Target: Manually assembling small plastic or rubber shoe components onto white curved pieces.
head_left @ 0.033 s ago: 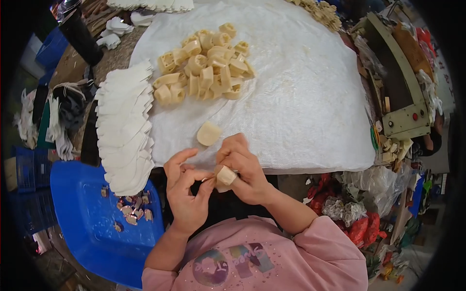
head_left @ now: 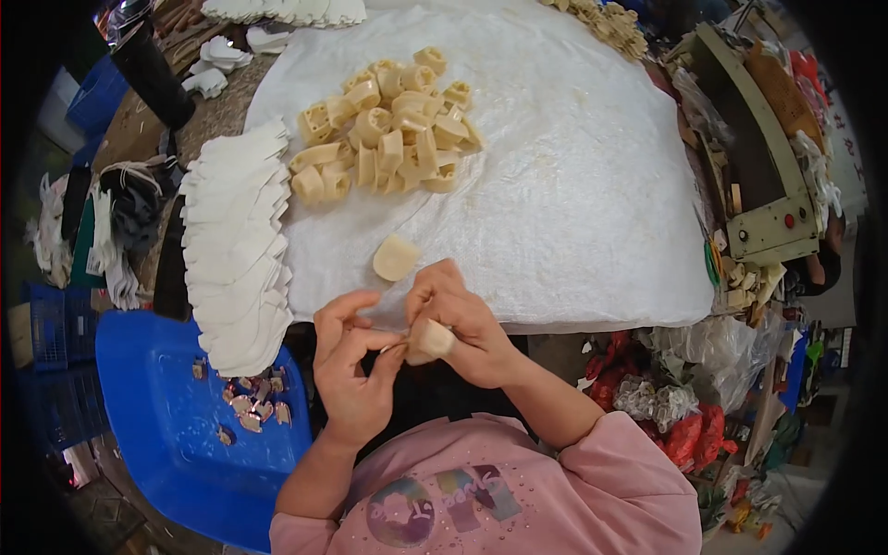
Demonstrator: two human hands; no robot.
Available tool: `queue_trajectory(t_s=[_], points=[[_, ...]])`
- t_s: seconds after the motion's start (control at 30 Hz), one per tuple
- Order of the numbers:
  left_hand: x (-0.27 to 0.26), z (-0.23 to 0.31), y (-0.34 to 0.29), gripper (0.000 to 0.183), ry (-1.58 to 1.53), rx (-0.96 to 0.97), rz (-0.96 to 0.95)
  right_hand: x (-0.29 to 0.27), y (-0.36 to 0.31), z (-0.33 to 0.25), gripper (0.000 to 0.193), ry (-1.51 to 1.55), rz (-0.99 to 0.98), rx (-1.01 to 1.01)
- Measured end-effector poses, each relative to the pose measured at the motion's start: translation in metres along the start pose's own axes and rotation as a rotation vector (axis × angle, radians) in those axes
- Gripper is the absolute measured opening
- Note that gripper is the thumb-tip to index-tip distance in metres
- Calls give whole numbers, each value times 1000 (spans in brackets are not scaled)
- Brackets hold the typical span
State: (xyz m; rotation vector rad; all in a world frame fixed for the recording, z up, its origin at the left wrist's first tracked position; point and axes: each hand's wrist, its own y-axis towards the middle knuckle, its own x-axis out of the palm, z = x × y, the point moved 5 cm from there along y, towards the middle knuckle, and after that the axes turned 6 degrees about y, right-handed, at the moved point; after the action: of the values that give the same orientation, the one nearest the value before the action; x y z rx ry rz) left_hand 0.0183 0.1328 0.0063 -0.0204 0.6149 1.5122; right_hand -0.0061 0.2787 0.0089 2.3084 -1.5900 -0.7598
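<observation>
Just off the near edge of the bench [head_left: 592, 326], above the lap, one cream piece [head_left: 430, 341] is held between two hands. The right grip [head_left: 461, 319] is closed around it, fingers curled behind and thumb underneath. The left grip [head_left: 359, 375] has thumb and forefinger pinched nearly together, seemingly on the piece's left edge, its other fingers loosely bent; whether anything small sits between those tips is hard to tell.

The piece looks light and fairly stiff, like moulded plastic, so it should hold its shape under a firm squeeze. Its smooth skin may slip, and a thin rim could nick if pressed hard. The thick, rounded side would be the safest hold, thumb against fingers.

Just beyond the fingers, a loose piece [head_left: 396, 258] lies on the white sheet [head_left: 573, 203]. Farther out sits a pile [head_left: 370, 129] of similar hollow ones, whose openings offer rims to pinch. White fabric [head_left: 236, 250] overlaps in layers to the left, above a blue tub [head_left: 176, 472].
</observation>
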Motion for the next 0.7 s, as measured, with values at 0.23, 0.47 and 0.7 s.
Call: queue_trajectory(t_s=[0.23,0.47,0.7], points=[[-6,14,2,14,106,309,64,0,-4,23,47,802,-62,574],[-2,-12,-4,64,-177,55,-47,-14,17,-15,44,138,-39,-9],[31,-16,-8,50,-777,-377,-239,4,3,-7,47,82,-89,16]])
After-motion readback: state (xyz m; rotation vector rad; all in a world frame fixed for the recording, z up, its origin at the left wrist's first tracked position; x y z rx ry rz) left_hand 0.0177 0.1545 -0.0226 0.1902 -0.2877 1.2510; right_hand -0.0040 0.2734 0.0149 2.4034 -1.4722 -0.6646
